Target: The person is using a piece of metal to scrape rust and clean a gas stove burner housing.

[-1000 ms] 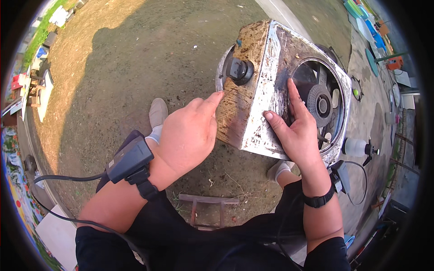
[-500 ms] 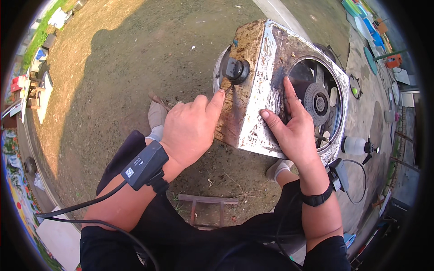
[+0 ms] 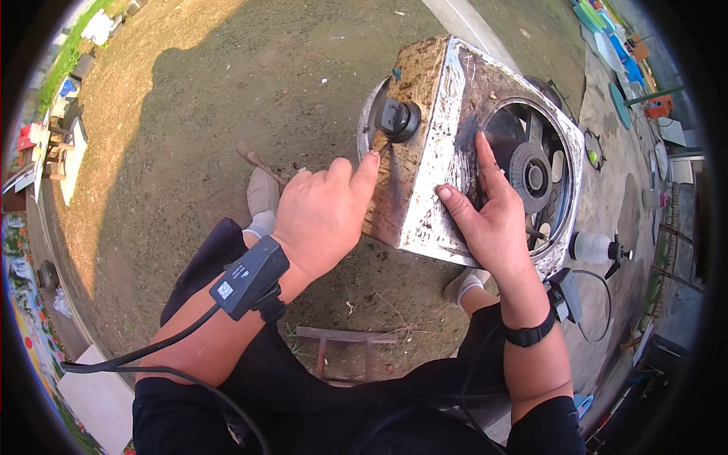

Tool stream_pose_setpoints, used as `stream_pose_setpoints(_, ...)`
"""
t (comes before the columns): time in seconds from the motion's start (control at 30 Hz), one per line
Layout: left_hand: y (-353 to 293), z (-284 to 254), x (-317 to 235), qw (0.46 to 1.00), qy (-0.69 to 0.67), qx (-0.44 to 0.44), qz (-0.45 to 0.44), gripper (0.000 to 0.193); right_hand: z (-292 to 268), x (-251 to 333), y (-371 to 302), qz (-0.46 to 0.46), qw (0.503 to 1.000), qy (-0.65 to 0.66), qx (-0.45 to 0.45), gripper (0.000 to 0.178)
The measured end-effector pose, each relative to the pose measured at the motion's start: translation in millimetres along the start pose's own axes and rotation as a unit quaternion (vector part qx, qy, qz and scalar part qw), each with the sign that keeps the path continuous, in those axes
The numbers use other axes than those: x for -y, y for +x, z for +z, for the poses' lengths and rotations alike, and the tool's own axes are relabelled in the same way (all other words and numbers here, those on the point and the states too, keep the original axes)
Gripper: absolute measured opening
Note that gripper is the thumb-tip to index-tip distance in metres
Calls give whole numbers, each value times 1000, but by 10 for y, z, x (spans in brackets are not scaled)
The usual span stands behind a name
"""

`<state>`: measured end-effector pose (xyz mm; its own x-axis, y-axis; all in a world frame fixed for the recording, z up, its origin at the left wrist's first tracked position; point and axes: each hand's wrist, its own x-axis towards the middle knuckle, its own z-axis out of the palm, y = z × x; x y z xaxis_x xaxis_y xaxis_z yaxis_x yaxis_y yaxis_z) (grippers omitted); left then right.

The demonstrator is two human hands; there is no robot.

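Grimy white metal box-shaped stove with a round burner opening sits tilted right of centre, its long front edge running outward. Against its top panel lies the right hand, thumb and forefinger spread. The nearer hand to the stove's round black knob is the left hand, curled around a mostly hidden brown wooden-handled tool; the knob lies just beyond its forefinger.

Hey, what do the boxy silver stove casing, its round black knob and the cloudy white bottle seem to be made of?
Boxy silver stove casing: probably sheet metal, bright in patches, heavily soiled brown, with crisp bent edges.

Round black knob: likely molded plastic, judging by its smooth dark surface.

Cloudy white bottle: probably plastic, semi-translucent by its milky look.
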<state>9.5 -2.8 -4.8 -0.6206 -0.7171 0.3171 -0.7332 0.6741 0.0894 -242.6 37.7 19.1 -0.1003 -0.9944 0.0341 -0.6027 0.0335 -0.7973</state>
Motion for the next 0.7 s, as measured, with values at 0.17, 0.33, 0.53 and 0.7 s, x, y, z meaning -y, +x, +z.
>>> stream_pose_setpoints(0.17, 4, 26, -26, 1000, 3, 10, -12, 46, 10, 6, 5, -1, 1000, -7, -1, 93)
stream_pose_setpoints(0.33, 44, 25, -22, 1000, 15, 9, -12, 44, -15, 18, 17, 9, 1000, -27, 7, 93)
stream_pose_setpoints(0.53, 60, 53, -5, 999, 26, 14, -27, 45, -3, -24, 29, 0, 1000, -31, 3, 93)
stream_pose_setpoints(0.7, 69, 61, 11, 999, 26, 18, -38, 48, -4, -15, 25, 5, 999, -42, 3, 93)
